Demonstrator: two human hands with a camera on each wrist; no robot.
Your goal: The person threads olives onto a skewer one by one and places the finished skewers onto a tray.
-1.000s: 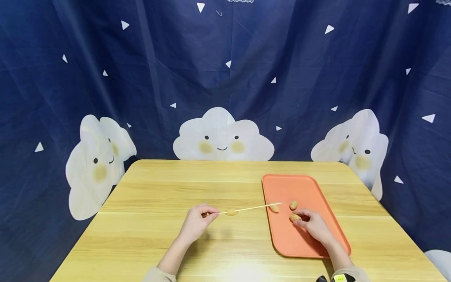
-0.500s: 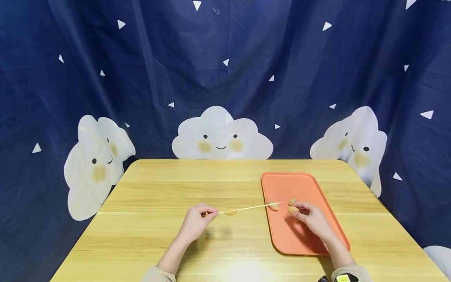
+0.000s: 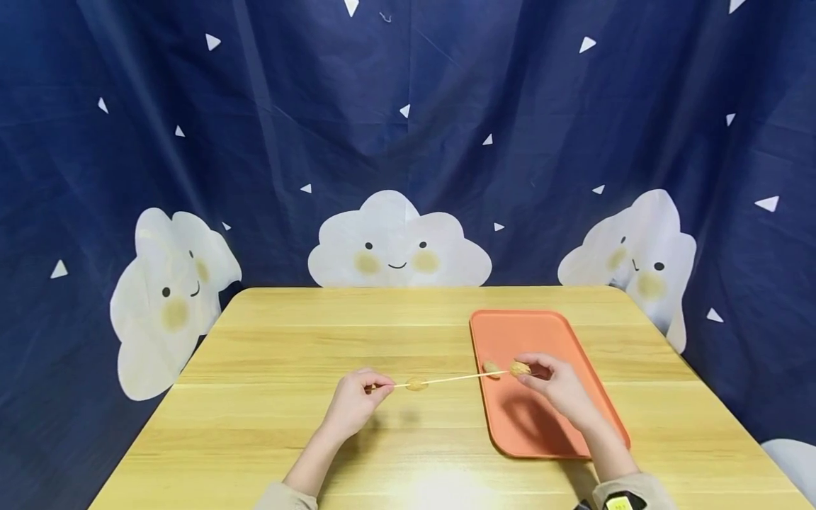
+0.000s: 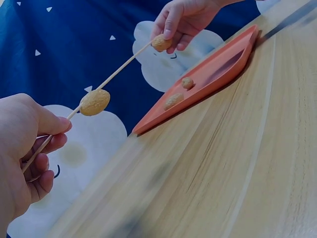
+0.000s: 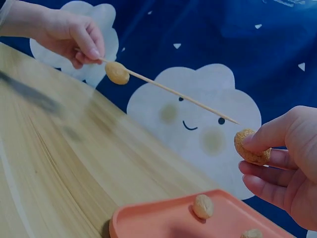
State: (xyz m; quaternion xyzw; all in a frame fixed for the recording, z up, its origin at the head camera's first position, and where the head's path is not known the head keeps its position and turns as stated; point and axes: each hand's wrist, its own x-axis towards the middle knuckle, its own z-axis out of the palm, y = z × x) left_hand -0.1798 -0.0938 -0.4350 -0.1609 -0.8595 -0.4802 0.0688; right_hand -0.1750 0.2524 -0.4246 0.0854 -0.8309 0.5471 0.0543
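Note:
The left hand pinches a thin wooden skewer near one end, and a brown ball-like piece is threaded on it close to the fingers. Between thumb and fingers the right hand holds a second brown piece above the tray. In the right wrist view the skewer's pointed tip is just short of that held piece, with a small gap. Two more pieces lie on the tray, one beside the other in the left wrist view.
An orange tray lies on the right part of the wooden table. A dark blue curtain with white clouds and triangles hangs behind the table. A dark band with a yellow screen is on the right wrist.
The right hand has lifted its brown piece from the tray and carried it up and leftward to the skewer's tip. The left hand and skewer have hardly moved.

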